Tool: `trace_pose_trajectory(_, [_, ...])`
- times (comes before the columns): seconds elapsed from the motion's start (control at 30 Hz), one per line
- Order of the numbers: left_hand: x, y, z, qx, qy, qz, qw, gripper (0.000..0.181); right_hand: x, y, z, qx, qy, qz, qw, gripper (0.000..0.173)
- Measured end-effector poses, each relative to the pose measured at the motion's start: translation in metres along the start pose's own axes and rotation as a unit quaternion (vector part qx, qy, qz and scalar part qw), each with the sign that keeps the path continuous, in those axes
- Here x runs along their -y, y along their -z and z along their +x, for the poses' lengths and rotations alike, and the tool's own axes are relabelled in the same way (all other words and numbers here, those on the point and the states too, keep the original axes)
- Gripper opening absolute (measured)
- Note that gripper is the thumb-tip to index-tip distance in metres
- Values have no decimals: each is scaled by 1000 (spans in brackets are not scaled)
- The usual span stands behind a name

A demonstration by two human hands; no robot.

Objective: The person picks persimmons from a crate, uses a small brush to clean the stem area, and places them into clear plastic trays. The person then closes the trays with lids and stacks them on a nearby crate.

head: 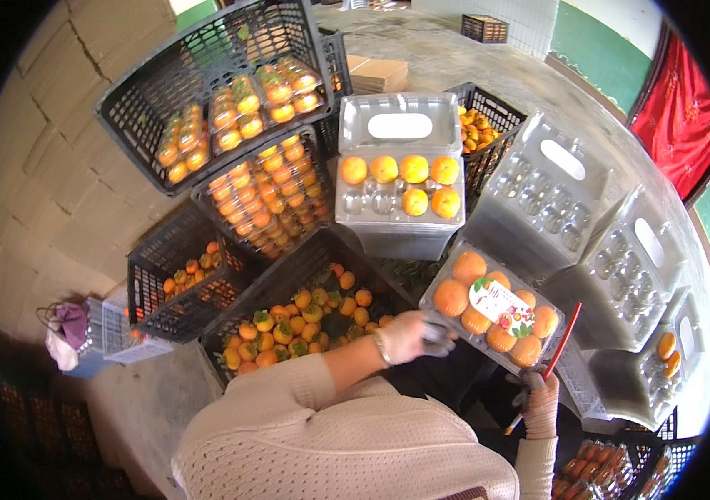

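A closed clear plastic clamshell of orange persimmons (pixel 448 297), with a printed label (pixel 502 306) on its lid, lies tilted between my two gloved hands. My left hand (pixel 416 338) is at its lower left edge; whether the fingers grip it is unclear. My right hand (pixel 534 387) is at its lower right corner and holds a slim red stick (pixel 563 342), perhaps a brush or pen, that slants up past the pack. Behind the pack, an open clamshell (pixel 400 215) on a stack holds several persimmons, with two hollows in its front row unfilled.
A black crate of loose persimmons (pixel 392 284) stands to the left. Beyond it are black crates with packed clamshells (pixel 118 128). Stacks of open clear clamshells (pixel 533 240) stand at the right, one with two persimmons (pixel 667 345). Flat cardboard (pixel 376 74) lies behind.
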State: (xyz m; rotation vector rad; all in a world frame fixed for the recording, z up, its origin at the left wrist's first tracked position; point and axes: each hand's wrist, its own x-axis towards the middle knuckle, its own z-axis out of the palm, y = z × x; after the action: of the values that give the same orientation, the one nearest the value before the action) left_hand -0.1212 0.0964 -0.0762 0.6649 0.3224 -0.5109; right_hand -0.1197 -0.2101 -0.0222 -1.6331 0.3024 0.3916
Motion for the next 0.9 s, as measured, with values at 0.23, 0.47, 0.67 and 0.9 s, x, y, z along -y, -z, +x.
trace_pose_trajectory(0.23, [-26, 14, -2, 67, -50, -145, 986, 43, 18, 16, -3, 27, 38, -102, 994, 20])
trace_pose_trajectory(0.47, [-16, -22, -48, 162, -148, -115, 969, 65, 54, 7, -15, 34, 121, -30, 992, 28])
trace_pose_trajectory(0.67, [-84, 5, -121, 55, -364, -141, 919, 55, 87, -30, -18, 104, 196, -57, 973, 38])
trace_pose_trajectory(0.9, [-214, 5, -243, -163, -720, 157, 656, 61, 72, -1, -3, 28, 191, -40, 980, 27])
